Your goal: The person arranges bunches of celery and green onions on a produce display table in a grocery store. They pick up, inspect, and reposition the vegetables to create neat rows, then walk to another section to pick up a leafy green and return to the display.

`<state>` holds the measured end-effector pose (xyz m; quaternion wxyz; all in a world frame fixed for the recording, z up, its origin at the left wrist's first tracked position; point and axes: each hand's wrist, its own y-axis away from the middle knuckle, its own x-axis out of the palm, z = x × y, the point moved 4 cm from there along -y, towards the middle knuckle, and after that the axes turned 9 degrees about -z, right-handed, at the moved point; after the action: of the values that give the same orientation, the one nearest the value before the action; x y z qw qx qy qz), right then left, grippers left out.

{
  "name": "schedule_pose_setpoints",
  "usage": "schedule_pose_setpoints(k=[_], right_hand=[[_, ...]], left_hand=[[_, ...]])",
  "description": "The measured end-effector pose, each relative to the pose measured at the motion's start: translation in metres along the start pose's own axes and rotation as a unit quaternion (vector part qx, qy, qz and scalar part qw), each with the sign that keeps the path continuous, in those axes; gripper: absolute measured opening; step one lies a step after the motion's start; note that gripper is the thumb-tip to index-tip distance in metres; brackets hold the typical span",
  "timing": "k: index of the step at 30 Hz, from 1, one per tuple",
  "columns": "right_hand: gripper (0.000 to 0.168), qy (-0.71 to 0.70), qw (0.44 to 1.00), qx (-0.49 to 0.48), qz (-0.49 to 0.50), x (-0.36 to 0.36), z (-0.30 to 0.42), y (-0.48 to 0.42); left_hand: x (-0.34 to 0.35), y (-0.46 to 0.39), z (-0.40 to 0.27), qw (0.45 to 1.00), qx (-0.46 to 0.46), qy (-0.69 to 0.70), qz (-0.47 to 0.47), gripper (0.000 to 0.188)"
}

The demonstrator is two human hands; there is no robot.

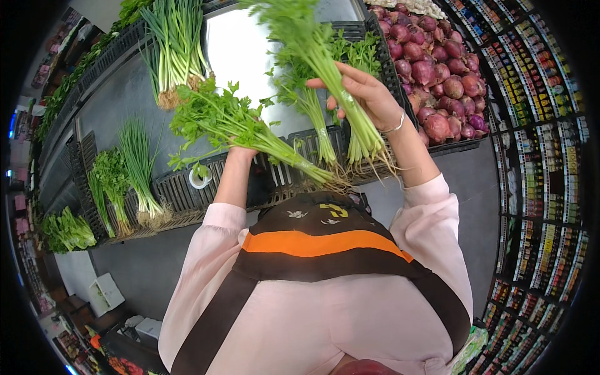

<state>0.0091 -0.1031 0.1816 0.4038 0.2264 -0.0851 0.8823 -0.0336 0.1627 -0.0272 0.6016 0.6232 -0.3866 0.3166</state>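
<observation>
My left hand (244, 144) is under a bunch of leafy celery (272, 147), its fingers mostly hidden by the leaves; the stalks slant down to the right, ending in thin roots near the apron. My right hand (365, 96) holds a second celery bunch (349, 103) between thumb and fingers, leaves up and blurred, roots hanging down. Clear wrapping binds its stalks. Between and behind the hands, more rooted celery bunches (321, 129) rest on the display. Spring onions (176, 56) with long green tops lie beyond my left hand.
Red onions (436, 75) fill a black crate at the right. Along the black slatted edge (187, 176) sit a white tape roll (200, 178), more spring onions (140, 173), leafy herbs (112, 180) and lettuce (68, 229). Packed shelves (539, 140) stand at the far right.
</observation>
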Motion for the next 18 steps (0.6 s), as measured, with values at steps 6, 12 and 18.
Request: schedule_pose_setpoints(k=[6,12,18], right_hand=[[0.058,0.401,0.886,-0.233,-0.001,0.078,-0.03,0.015],[0.063,0.564,0.787,-0.249,-0.011,0.113,-0.11,0.034],[0.052,0.607,0.765,-0.216,0.001,0.106,-0.139,0.036]], left_hand=[[0.001,-0.005,0.0,0.991,-0.079,-0.096,0.056,0.023],[0.01,0.024,0.002,0.995,-0.06,-0.038,0.075,0.024],[0.012,0.032,0.002,0.994,-0.047,-0.011,0.099,0.025]])
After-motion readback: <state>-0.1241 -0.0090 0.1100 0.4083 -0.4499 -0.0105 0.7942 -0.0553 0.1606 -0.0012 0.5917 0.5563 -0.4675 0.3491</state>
